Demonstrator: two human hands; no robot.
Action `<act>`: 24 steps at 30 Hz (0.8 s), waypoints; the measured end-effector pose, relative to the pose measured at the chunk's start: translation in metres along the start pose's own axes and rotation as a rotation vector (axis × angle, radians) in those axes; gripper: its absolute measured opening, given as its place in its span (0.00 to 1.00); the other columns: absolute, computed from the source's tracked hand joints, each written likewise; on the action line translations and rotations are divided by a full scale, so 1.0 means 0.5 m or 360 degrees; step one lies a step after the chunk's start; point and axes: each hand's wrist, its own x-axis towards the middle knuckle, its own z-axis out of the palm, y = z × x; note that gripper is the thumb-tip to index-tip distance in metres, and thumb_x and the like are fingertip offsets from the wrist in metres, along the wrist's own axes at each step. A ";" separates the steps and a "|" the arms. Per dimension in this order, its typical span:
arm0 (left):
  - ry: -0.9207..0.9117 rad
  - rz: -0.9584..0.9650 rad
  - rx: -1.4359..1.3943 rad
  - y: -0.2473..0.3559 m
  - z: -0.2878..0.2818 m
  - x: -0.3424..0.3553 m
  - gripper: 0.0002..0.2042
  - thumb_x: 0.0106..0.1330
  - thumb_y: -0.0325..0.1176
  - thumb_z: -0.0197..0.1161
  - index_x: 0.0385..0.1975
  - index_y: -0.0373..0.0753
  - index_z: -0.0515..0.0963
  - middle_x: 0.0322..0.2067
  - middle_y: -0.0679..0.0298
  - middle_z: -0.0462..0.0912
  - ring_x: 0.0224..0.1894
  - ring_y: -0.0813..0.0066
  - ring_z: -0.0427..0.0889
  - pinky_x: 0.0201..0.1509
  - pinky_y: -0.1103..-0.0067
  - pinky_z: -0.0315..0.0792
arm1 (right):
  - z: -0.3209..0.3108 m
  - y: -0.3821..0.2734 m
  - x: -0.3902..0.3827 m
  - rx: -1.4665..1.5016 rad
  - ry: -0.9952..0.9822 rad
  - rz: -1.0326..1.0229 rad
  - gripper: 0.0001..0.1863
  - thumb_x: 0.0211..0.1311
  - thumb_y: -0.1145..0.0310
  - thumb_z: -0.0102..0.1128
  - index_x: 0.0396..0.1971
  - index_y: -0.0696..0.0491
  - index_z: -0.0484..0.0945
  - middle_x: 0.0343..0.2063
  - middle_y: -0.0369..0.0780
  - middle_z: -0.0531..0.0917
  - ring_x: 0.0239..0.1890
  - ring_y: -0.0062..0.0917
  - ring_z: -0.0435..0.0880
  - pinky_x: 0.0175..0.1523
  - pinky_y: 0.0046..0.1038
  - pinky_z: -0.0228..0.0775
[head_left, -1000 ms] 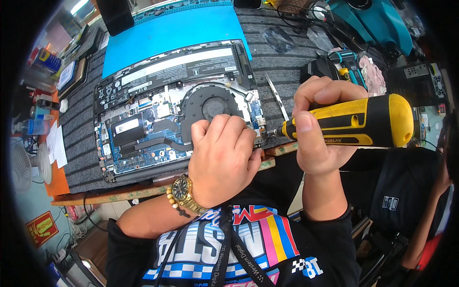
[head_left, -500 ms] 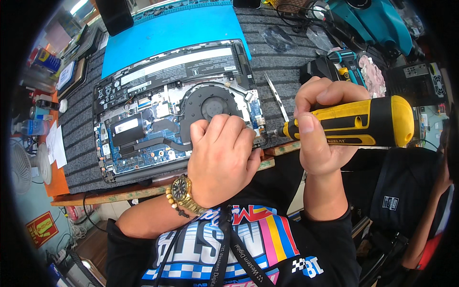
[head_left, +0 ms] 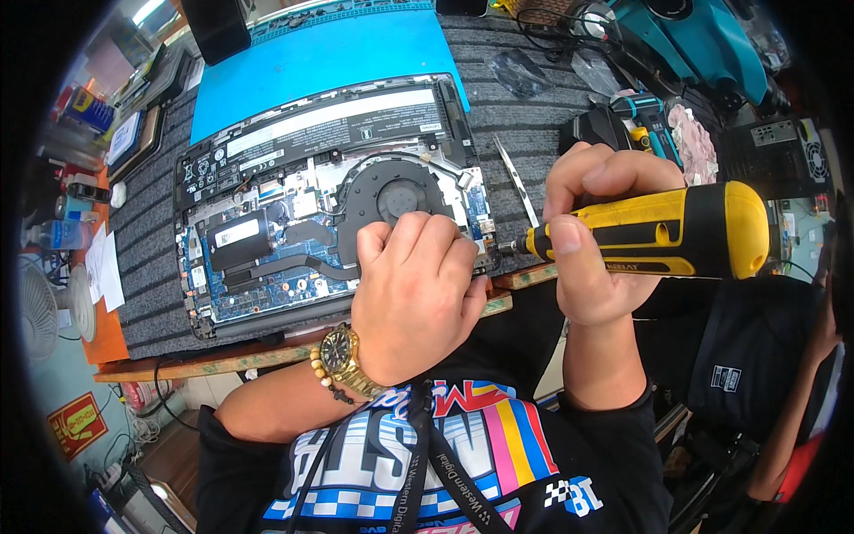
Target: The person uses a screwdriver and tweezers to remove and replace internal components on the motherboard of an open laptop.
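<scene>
An opened laptop (head_left: 267,187) lies with its insides showing: a long battery (head_left: 311,133), a round fan (head_left: 400,198) and a blue circuit board. My left hand (head_left: 414,298) rests over its front right part. The fingers are curled under, and whatever they press or hold is hidden. My right hand (head_left: 598,280) grips a yellow and black screwdriver (head_left: 654,233), held almost level. Its short metal bit points left, at the laptop's right front corner. Just beyond the bit lie thin metal tweezers (head_left: 517,180).
A blue work mat (head_left: 329,67) lies behind the laptop on the grey striped cloth. Teal tools (head_left: 654,116), a crumpled pink cloth (head_left: 692,147) and clear plastic bags (head_left: 520,73) are at the right. Papers (head_left: 105,271) lie at the left. Another person's arm (head_left: 796,418) shows far right.
The screwdriver's handle has rolled slightly in my right hand, its printed side turning. My left hand and the laptop have hardly moved.
</scene>
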 end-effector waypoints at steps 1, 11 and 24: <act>-0.0008 -0.0002 0.0006 0.001 0.000 0.000 0.19 0.49 0.31 0.82 0.41 0.39 0.85 0.42 0.61 0.82 0.49 0.58 0.81 0.55 0.59 0.65 | -0.002 0.002 0.002 0.0001 -0.0036 -0.0032 0.22 0.66 0.72 0.70 0.53 0.55 0.68 0.31 0.41 0.78 0.30 0.23 0.76 0.38 0.27 0.67; 0.0007 0.0001 0.0000 -0.001 0.002 0.001 0.18 0.50 0.31 0.81 0.41 0.39 0.85 0.41 0.61 0.81 0.48 0.58 0.81 0.54 0.59 0.65 | 0.004 0.012 0.003 0.0032 -0.0033 -0.0071 0.22 0.67 0.70 0.72 0.52 0.54 0.68 0.29 0.39 0.77 0.29 0.23 0.75 0.38 0.28 0.67; 0.0007 0.0001 0.0024 -0.001 0.002 0.001 0.18 0.50 0.32 0.81 0.41 0.39 0.85 0.40 0.61 0.80 0.48 0.57 0.80 0.54 0.60 0.64 | 0.010 0.015 0.008 0.0331 0.0010 -0.0036 0.14 0.57 0.80 0.74 0.40 0.60 0.78 0.32 0.41 0.82 0.33 0.25 0.84 0.39 0.23 0.75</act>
